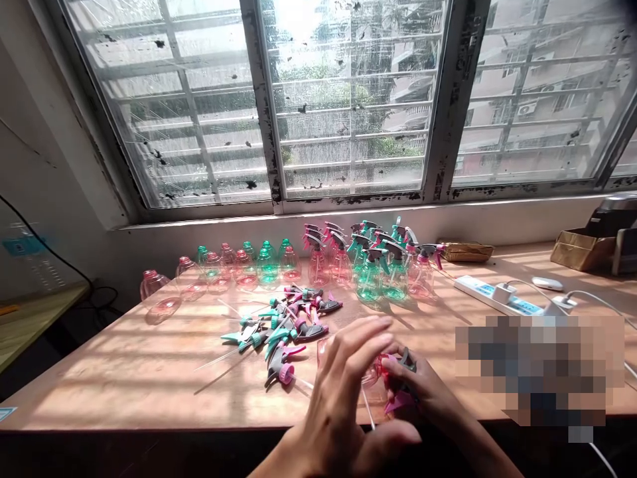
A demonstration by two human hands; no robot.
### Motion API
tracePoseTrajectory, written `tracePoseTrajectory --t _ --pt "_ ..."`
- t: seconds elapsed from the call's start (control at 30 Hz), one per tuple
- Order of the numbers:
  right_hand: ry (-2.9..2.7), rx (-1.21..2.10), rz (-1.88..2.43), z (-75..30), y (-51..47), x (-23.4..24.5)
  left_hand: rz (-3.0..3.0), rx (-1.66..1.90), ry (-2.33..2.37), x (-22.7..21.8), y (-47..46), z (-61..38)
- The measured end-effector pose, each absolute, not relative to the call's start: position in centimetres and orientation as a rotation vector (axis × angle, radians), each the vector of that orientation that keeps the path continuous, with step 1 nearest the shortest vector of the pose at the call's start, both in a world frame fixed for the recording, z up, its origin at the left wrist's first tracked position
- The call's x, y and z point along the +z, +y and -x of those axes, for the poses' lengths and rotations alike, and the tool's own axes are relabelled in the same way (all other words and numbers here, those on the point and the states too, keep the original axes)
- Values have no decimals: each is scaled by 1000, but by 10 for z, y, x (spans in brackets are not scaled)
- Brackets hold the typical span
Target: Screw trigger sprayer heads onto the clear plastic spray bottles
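Note:
My right hand [423,382] is closed around a grey and pink trigger spray head [399,402] near the table's front edge. A thin clear dip tube [368,409] shows just left of it. Beside these fingers is a clear pink bottle [374,378], partly hidden behind my left hand. My left hand [343,392] is raised in front of the bottle, fingers apart and thumb stretched out; no object shows in its grip. Farther left lies a loose pile of spray heads [273,332] in grey, pink and green, with one pink-collared spray head [281,372] closest to me.
Open-necked pink and green bottles [243,269] stand at the back left. Several bottles with spray heads fitted [371,279] are grouped at the back centre. On the right are a white power strip [490,297] with cables, a cardboard box [577,247] and a blurred patch.

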State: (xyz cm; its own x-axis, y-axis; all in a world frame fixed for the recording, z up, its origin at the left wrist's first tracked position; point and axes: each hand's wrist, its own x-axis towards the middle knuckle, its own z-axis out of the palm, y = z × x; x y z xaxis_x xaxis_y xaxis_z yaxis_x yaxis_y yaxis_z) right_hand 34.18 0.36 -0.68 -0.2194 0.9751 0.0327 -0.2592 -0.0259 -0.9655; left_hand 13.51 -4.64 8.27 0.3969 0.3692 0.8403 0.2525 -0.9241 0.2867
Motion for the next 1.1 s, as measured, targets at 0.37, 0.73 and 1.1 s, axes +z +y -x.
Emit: tracePoseTrajectory --t 0.37,0.73,1.1 --pt "-1107 1508 791 -342 3 -9 -2077 1232 1228 15 1 -65" --pt "-1073 1492 823 -341 0 -4 -2233 940 1200 26 -1 -63" --pt "-1178 1450 871 -338 -2 -3 -2504 938 1051 22 0 -51"
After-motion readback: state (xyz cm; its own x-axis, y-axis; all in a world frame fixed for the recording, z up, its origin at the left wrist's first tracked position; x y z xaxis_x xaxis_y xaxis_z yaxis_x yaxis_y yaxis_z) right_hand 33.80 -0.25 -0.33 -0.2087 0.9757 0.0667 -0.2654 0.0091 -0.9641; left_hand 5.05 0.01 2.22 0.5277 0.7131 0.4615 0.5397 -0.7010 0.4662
